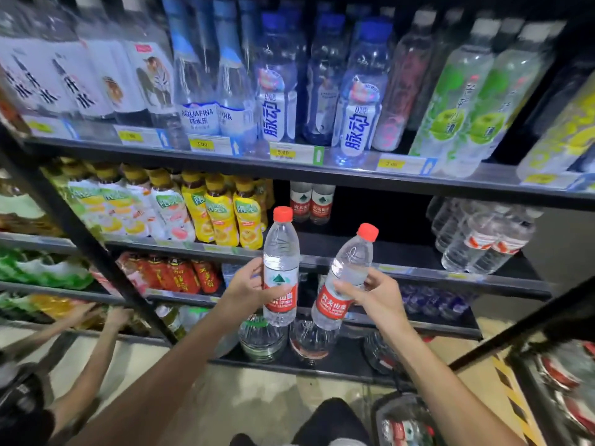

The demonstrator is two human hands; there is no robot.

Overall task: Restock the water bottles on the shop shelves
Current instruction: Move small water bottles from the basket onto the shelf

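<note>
Both hands [309, 289] raised, gripping red-capped bottles [280, 268]

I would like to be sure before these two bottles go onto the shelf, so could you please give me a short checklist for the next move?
1. Left hand grips the left bottle at its label: ok.
2. Right hand grips the right bottle: ok.
3. Red caps on both: ok.
4. Left bottle upright: ok; right bottle upright: not ok, tilted.
5. Open gap in front of the matching bottles on the second shelf: ok.
6. Gap depth: cannot tell.
</note>
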